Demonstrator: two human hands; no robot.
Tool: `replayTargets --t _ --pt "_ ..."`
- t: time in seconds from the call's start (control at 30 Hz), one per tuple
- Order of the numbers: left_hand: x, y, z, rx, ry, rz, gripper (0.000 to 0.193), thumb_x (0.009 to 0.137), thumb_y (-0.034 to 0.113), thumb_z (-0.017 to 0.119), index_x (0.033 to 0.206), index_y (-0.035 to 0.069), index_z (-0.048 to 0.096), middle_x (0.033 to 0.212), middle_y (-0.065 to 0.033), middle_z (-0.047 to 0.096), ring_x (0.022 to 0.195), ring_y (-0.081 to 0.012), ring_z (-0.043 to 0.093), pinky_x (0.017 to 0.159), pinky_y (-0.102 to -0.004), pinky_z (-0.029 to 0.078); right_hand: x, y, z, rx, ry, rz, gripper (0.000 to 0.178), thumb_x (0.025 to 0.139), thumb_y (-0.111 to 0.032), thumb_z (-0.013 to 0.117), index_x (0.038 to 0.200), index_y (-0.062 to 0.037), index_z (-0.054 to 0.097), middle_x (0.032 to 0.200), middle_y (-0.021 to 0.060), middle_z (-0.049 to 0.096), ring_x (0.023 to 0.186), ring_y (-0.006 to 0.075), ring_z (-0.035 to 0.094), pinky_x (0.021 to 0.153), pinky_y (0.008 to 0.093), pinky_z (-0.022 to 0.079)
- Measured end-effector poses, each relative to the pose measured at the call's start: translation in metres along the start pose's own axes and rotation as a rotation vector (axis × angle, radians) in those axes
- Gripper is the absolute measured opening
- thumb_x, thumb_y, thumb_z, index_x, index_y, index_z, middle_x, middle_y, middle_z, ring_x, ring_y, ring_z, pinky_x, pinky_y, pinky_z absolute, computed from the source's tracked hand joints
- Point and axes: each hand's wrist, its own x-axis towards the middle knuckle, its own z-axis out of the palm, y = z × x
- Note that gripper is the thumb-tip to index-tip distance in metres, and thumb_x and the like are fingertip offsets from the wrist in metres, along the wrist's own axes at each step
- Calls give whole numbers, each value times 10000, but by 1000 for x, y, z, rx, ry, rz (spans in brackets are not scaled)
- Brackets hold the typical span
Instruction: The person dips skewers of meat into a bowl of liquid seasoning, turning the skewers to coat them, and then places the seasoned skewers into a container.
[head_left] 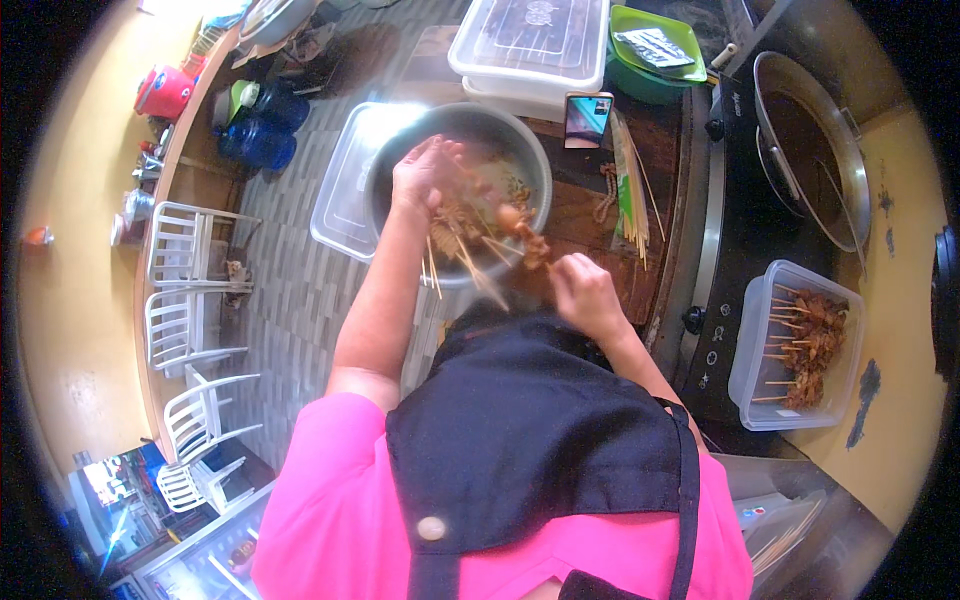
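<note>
A large grey metal basin (pixel 540 150) stands ahead of me with several skewers of brown meat (pixel 455 228) in it, their bare sticks pointing over the near rim. My right hand (pixel 590 295), closed in a pinch, is just outside the basin's near right side and grips the end of a meat skewer (pixel 533 246). The meat on that skewer reaches over the basin. My left hand (pixel 428 175) hovers above the basin's left part; its fingers are smeared by motion, and I cannot make out whether they hold anything.
Left of the basin lies a clear plastic lid (pixel 345 190). To the right are a phone (pixel 588 120) and bare sticks (pixel 632 190) in a packet. A lidded white tub (pixel 530 40) stands behind. Further right are a wide pan (pixel 860 170) and a tub of meat skewers (pixel 750 350).
</note>
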Motion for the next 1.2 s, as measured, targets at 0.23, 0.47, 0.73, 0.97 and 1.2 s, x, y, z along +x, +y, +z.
replayTargets --t 0.23,0.47,0.73,0.97,1.2 --pt "0 -3 2 -13 -2 5 134 789 80 615 880 -9 575 845 -141 613 792 -239 616 688 -323 537 -1 3 2 -19 -8 1 53 725 -31 550 749 0 514 750 168 552 714 344 554 637 405 461" --pt "-3 -10 2 60 -17 77 155 781 102 632 892 7 581 823 -121 620 769 -223 621 647 -306 532 0 1 2 4 -2 -6 50 731 -34 546 742 -1 509 743 174 544 707 352 548 632 411 456" --pt "-15 -10 13 157 -52 66 178 777 124 642 903 12 585 819 -104 623 757 -210 624 628 -286 529 4 4 1 2 18 -26 55 732 -37 552 746 -3 511 740 173 542 694 350 550 612 406 457" --pt "1 -5 -4 14 5 75 186 782 133 637 912 9 586 839 -126 627 761 -211 623 620 -305 525 -2 2 1 -9 6 -17 53 726 -33 554 742 -5 513 745 175 545 695 349 551 614 410 461" --pt "-1 2 -2 136 -40 12 215 791 128 626 955 -2 577 874 -140 621 762 -218 623 635 -317 529 -1 2 -2 -23 20 -21 46 737 -25 550 745 1 513 739 173 541 696 354 547 607 407 459"
